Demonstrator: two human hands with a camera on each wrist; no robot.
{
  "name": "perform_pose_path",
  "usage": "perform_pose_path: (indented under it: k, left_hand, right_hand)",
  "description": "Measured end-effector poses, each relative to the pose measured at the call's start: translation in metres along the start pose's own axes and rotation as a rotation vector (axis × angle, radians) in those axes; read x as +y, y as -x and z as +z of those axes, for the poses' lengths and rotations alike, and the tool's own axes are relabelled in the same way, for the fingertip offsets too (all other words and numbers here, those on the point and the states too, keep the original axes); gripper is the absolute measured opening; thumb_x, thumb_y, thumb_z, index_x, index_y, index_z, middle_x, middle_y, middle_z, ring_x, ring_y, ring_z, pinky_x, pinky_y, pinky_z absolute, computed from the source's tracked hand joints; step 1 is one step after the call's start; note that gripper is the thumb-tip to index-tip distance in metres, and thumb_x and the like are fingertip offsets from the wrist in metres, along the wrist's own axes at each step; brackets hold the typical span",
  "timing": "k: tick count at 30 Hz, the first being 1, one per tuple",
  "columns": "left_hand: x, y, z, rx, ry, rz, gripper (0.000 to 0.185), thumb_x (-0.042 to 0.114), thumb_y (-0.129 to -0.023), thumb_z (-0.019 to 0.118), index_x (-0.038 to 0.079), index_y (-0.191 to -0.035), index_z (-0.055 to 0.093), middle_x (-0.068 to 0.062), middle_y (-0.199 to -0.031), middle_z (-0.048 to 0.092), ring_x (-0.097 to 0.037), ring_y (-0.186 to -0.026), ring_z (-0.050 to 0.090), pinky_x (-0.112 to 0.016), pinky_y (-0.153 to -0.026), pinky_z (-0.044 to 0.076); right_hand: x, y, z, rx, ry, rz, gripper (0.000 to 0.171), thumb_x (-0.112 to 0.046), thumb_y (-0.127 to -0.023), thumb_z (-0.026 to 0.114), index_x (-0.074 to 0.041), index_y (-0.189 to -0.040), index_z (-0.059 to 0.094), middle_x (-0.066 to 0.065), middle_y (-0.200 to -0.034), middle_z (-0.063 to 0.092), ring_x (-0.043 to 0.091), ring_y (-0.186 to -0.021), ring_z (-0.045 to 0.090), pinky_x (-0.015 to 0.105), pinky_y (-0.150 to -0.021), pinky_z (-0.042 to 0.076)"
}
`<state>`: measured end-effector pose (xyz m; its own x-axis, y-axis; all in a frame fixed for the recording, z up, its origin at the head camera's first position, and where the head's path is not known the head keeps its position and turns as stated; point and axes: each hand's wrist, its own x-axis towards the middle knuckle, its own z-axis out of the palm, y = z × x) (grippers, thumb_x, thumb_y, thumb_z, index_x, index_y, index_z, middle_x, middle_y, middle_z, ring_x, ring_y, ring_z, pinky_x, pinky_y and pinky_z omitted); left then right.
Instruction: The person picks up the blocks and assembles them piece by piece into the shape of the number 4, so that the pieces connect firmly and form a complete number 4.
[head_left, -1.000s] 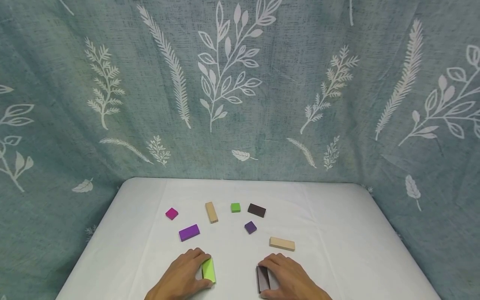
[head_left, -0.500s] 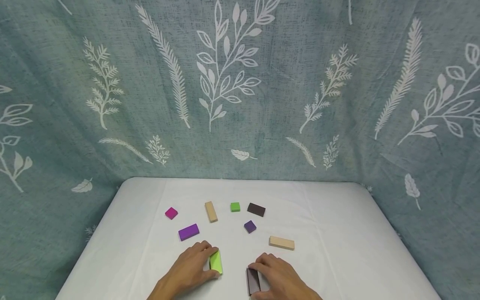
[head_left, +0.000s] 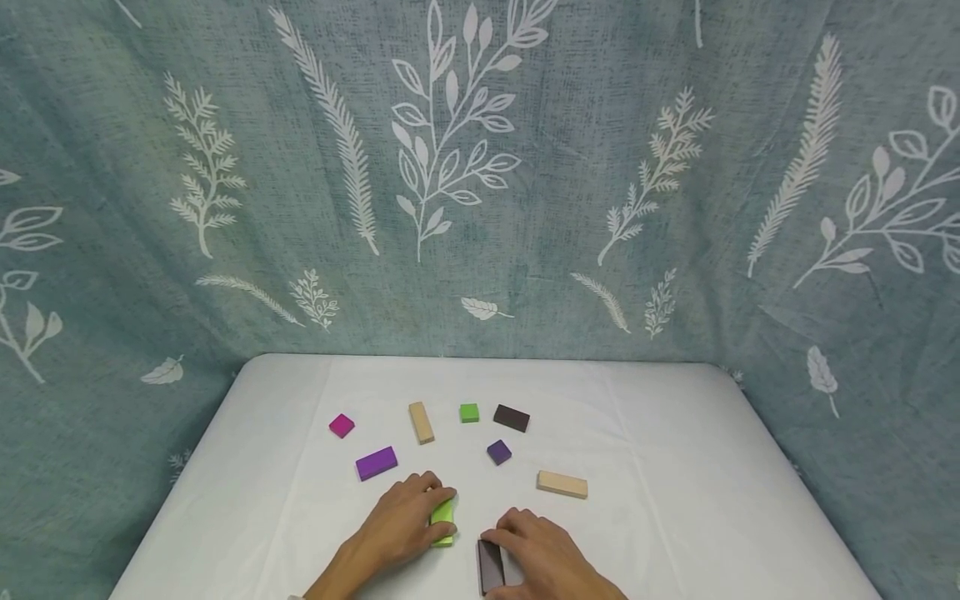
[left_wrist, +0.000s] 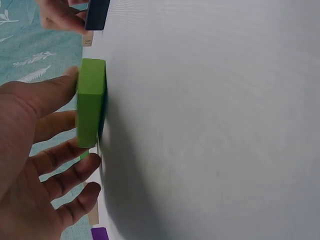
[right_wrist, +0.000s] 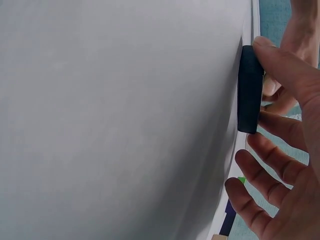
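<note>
My left hand [head_left: 401, 518] pinches a lime green block [head_left: 442, 523] between thumb and fingers, near the front middle of the white table. In the left wrist view the green block [left_wrist: 90, 105] is close over the cloth, with a shadow beside it. To its right, my right hand [head_left: 542, 554] grips a dark grey-brown block [head_left: 491, 568] by its two ends. The right wrist view shows the dark block [right_wrist: 250, 90] between thumb and fingers, the other fingers spread below. A small gap separates the two held blocks in the head view.
Beyond the hands lie a purple block [head_left: 377, 463], magenta cube [head_left: 342, 426], beige block [head_left: 422, 422], green cube [head_left: 469, 413], dark brown block [head_left: 512, 418] and dark purple cube [head_left: 498, 452]. Another beige block [head_left: 562, 485] lies ahead of the right hand. A leaf-patterned curtain [head_left: 480, 208] hangs behind.
My left hand has moved right and slightly forward with the lime green block, its fingers now covering more of it. My right hand has moved left with the dark block, narrowing the gap.
</note>
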<state>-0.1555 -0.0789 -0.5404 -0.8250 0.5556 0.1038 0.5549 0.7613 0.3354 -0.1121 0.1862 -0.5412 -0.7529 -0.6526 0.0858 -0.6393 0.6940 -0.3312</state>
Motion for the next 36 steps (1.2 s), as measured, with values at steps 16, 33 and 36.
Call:
perform_pose_path:
  k: [16,33,36]
  left_hand:
    - [-0.004,-0.006,0.003,0.051,-0.046,-0.014,0.046,0.050,-0.087,0.075,0.014,-0.115,0.075,0.003,-0.105,0.064,-0.014,-0.089,0.052,-0.033,-0.072,0.041]
    - [0.004,-0.029,0.008,0.023,-0.034,-0.007,0.047,0.052,-0.087,0.074,0.015,-0.117,0.073,0.003,-0.106,0.064,-0.015,-0.090,0.053,-0.035,-0.075,0.042]
    - [0.006,-0.031,0.009,0.013,-0.036,-0.011,0.049,0.053,-0.087,0.073,0.015,-0.117,0.073,0.003,-0.106,0.064,-0.014,-0.090,0.052,-0.035,-0.075,0.043]
  right_hand:
    - [-0.004,-0.004,0.005,0.055,0.072,-0.071,0.065,-0.070,-0.084,0.068,-0.019,-0.125,0.068,-0.012,-0.110,0.056,0.000,-0.092,0.048,0.019,-0.072,0.044]
    - [-0.010,-0.008,0.006,0.088,0.096,-0.082,0.063,-0.070,-0.083,0.068,-0.020,-0.120,0.068,-0.012,-0.114,0.058,0.003,-0.096,0.053,0.024,-0.076,0.048]
    - [-0.011,-0.010,0.007,0.056,0.085,-0.062,0.063,-0.069,-0.083,0.069,-0.019,-0.122,0.068,-0.012,-0.115,0.058,0.003,-0.097,0.053,0.026,-0.079,0.048]
